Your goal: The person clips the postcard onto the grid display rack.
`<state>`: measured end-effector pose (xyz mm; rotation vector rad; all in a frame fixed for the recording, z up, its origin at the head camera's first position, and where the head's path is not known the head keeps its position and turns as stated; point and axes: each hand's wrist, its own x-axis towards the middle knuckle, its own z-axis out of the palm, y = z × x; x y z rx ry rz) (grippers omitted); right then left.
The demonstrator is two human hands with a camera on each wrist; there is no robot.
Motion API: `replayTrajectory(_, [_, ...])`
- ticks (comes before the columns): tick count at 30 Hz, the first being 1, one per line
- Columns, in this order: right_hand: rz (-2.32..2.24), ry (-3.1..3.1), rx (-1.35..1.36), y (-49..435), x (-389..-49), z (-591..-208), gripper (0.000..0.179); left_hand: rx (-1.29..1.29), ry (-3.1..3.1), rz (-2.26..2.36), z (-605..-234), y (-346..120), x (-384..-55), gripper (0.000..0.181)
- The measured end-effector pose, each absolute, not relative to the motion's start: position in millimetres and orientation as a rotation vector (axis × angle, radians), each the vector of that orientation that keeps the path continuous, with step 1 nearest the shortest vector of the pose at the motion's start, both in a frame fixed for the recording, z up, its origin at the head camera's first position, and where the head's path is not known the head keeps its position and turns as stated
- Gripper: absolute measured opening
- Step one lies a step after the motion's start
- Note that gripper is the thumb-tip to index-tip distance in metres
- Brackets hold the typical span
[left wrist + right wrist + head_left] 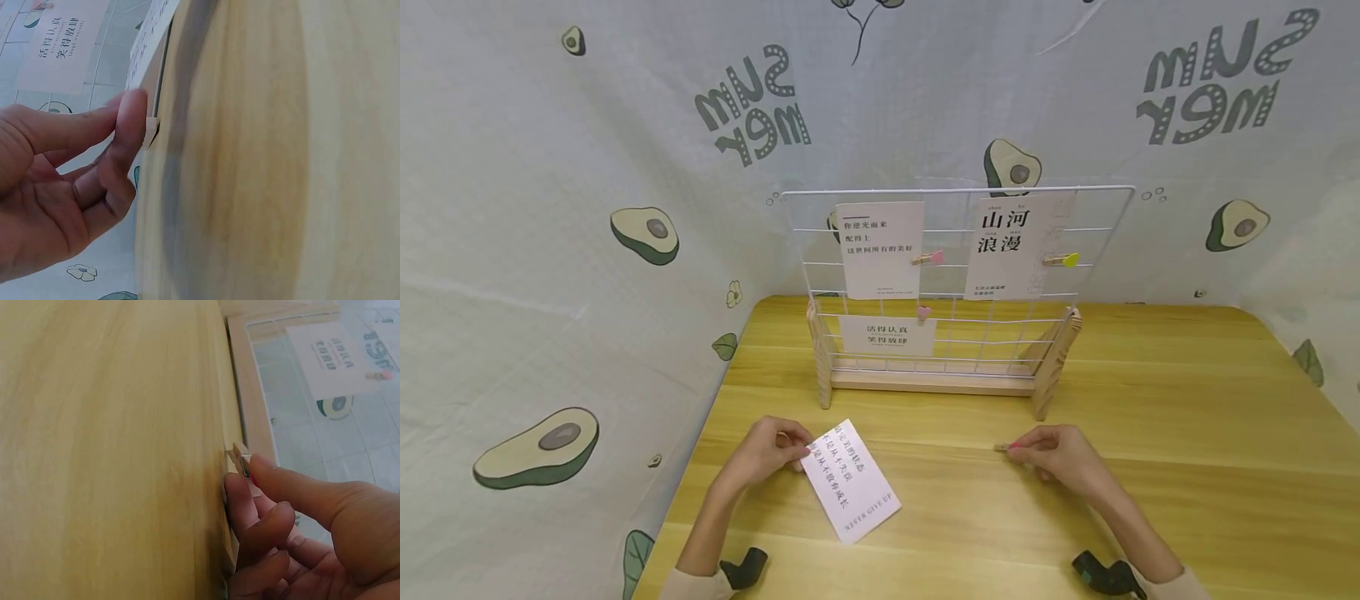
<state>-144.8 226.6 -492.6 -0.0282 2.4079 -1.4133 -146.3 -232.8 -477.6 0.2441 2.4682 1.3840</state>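
Observation:
In the head view my left hand (769, 450) pinches the upper left corner of a white printed card (852, 483), which is tilted above the table. The left wrist view shows thumb and finger on the card's edge (153, 44). My right hand (1060, 458) pinches a small wooden clothespin (1002, 447) with a pink part, low over the table. In the right wrist view the clothespin (240, 460) sticks out between thumb and forefinger. Beyond both hands stands a white wire grid rack (955, 192) on a wooden base (932, 383).
Three cards hang on the grid: a left card (880, 275) with a pink clothespin (927, 258), a right card (1000, 283) with a yellow-ended one (1061, 260), and a small lower card (865, 342) with a pink heart one (922, 313). An avocado-print cloth (550, 292) surrounds the wooden table (1187, 400).

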Motion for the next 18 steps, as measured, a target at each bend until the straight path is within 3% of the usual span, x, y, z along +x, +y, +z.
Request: replayTrajectory(18, [-1.355,2.420,-0.123,226,-147,-494,0.029,0.241,2.144,1.702,-478,-200,-164,0.018])
